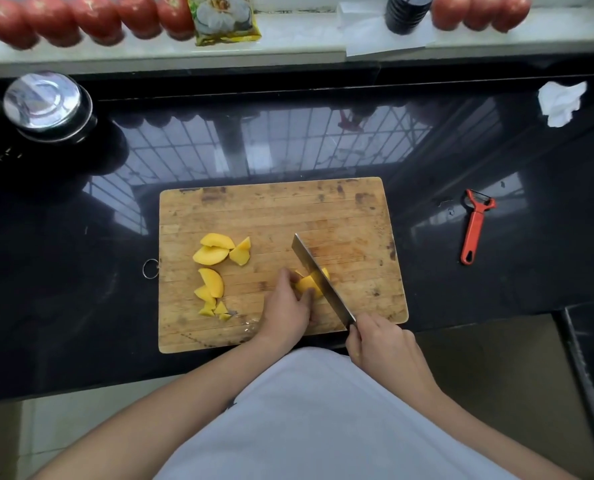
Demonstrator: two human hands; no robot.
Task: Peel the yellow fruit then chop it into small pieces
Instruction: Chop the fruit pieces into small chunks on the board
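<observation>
A: What is happening nearest the bottom of the frame?
B: The right hand (380,344) is curling round the handle of a cleaver (319,280), gripping it at the near edge of the wooden cutting board (351,216). The blade is running diagonally up and left, lying against the yellow fruit piece (309,284).
A: And the other hand?
B: The left hand (288,306) is pinching that fruit piece with curled fingers, just left of the blade, lower centre of the board.
A: Where is the rest of the fruit sitting?
B: Cut yellow pieces (215,271) are lying on the board's left half, well apart from the blade.
A: Farther out?
B: A red peeler (474,226) is lying on the black table (323,140) at right. A crumpled tissue (560,102) is sitting upper right, a steel lidded pot (46,103) upper left. Tomatoes (80,19) are lining the ledge along the top.
</observation>
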